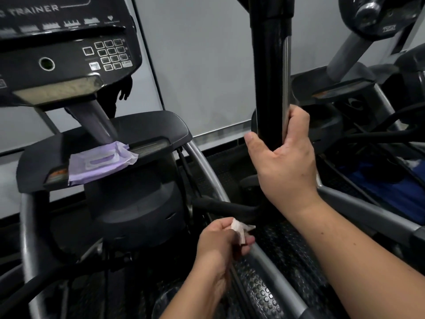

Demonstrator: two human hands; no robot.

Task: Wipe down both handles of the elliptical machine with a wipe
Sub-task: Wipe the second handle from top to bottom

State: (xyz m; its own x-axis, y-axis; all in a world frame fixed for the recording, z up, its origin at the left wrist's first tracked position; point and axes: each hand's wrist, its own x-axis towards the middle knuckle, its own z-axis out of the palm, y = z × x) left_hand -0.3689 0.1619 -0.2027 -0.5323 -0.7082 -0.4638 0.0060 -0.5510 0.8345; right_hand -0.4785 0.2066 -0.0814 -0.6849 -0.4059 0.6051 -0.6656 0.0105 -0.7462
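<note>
The elliptical's right handle (269, 65) is a thick upright black bar with a silver strip down its right side. My right hand (285, 155) grips it low down, thumb on the left and fingers wrapped round the silver strip. My left hand (220, 242) is lower and nearer, pinching a crumpled white wipe (240, 227) just below a short black side grip (220, 204). The left handle is not clearly in view.
A purple pack of wipes (101, 163) lies on the black console tray (147, 125) at left, under the control panel (69, 49). Grey frame tubes (207, 166) and studded pedals (276, 261) run below. Another machine (358, 84) stands at right before a grey wall.
</note>
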